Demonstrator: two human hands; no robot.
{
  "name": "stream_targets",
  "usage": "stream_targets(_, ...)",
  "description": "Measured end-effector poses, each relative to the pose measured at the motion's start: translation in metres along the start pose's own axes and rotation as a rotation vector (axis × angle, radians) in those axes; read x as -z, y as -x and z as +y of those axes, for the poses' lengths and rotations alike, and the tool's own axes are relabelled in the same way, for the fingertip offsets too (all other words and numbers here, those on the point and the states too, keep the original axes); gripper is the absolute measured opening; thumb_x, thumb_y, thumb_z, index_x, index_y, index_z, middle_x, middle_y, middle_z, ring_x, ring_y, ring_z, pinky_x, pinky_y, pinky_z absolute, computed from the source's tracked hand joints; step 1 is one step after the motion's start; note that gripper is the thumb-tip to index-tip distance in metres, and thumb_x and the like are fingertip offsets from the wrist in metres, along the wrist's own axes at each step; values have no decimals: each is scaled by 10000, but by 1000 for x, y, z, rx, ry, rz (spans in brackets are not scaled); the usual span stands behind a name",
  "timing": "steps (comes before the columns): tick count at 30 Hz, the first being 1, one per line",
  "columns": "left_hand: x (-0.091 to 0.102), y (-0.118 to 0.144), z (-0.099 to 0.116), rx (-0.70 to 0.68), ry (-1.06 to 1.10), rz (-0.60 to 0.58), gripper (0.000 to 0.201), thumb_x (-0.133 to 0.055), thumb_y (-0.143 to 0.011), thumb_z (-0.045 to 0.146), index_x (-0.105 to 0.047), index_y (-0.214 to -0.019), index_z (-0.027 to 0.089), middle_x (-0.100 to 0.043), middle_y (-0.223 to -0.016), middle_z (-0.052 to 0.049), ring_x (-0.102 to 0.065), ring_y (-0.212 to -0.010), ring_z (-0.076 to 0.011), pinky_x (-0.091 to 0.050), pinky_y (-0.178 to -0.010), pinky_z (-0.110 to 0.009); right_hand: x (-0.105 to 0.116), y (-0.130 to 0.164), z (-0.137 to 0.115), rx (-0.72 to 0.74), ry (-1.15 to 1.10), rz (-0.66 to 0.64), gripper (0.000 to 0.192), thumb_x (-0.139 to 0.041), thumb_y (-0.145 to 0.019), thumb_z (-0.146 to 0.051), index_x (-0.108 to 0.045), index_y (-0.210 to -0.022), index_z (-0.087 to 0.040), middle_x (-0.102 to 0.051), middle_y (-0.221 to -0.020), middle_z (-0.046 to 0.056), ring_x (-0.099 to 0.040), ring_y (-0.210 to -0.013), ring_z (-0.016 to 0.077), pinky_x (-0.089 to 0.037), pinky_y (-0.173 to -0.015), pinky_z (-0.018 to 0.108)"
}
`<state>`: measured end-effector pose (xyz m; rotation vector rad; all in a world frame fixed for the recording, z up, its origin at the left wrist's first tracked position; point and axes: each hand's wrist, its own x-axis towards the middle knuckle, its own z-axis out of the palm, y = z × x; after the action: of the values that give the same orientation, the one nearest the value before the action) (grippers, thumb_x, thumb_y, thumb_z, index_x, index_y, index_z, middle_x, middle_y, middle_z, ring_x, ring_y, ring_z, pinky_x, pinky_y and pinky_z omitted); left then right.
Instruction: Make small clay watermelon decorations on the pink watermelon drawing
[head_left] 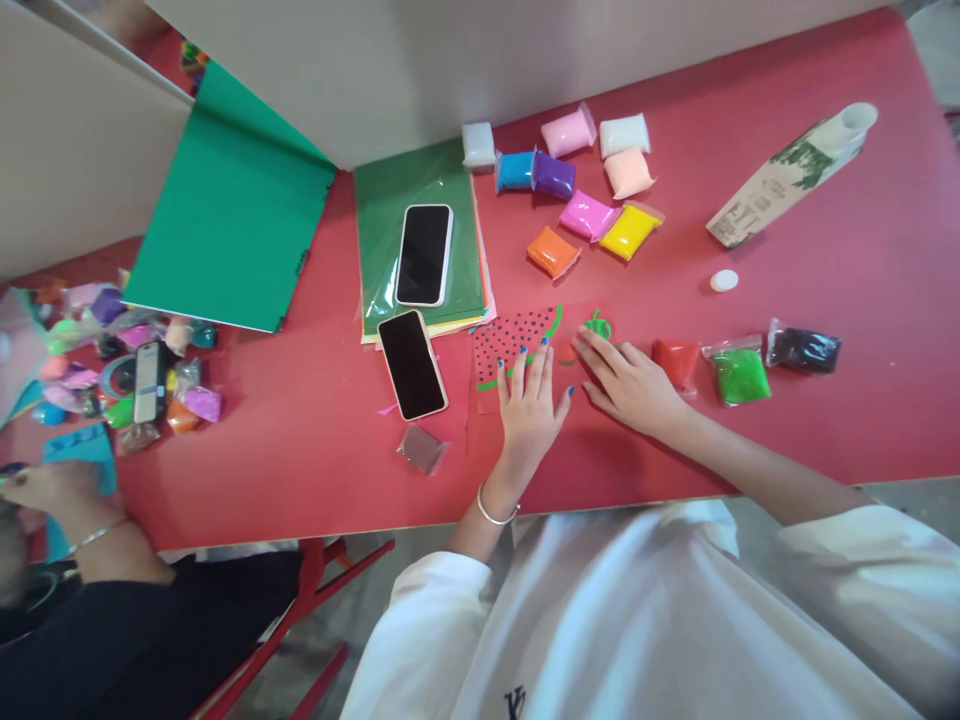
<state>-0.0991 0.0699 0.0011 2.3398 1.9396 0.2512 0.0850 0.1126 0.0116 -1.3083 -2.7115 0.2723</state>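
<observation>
A red paper sheet [487, 402] lies in front of me with a watermelon slice [514, 335] on it, dotted black and edged in green. My left hand [525, 415] rests flat over the slice's lower right part, fingers spread. Beside it is a small round green shape [598, 325]. My right hand [634, 385] lies just below that shape, fingers stretched out and fingertips near or on it; whether something small is under them is hidden. Right of this hand sit a red clay packet [677, 363], a green clay packet [739, 373] and a black clay packet [804, 349].
Two phones [424, 255] lie by and on a stack of coloured paper [375, 215]. Several clay packets [628, 232] are farther back. A tall carton [787, 180] stands right, its white cap [724, 281] nearby. At left, a green board [232, 210] and another person's arm [112, 530].
</observation>
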Motion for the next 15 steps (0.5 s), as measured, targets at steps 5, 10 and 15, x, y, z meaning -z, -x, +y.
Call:
stream_targets(5, 0, 0, 3, -8, -18, -12, 562, -378, -948, 424, -321, -1464, 209, -423, -1480, -66, -342, -1385, -286, -157, -1175, -546, 1, 0, 0, 3, 9, 1, 563, -394, -936, -320, -359, -1445, -81, -346, -1518, 122, -508, -1019, 270, -453, -924, 417)
stream_targets(10, 0, -3, 3, -36, -27, -20, 550, -371, -952, 402, -322, -1463, 204, -425, -1478, -69, -353, -1381, -279, -169, -1170, -554, 2, 1, -3, 18, 41, 6, 550, -389, -938, -304, -360, -1448, -100, -377, -1507, 89, -496, -997, 265, -459, -923, 415)
stream_targets(15, 1, -6, 0, -10, -16, -8, 514, -404, -941, 410, -400, -1426, 240, -440, -1470, -60, -351, -1381, -281, -174, -1170, -545, 2, 0, -3, 7, 38, 14, 537, -391, -938, -316, -396, -1425, -92, -415, -1477, 118, -499, -991, 262, -465, -910, 410)
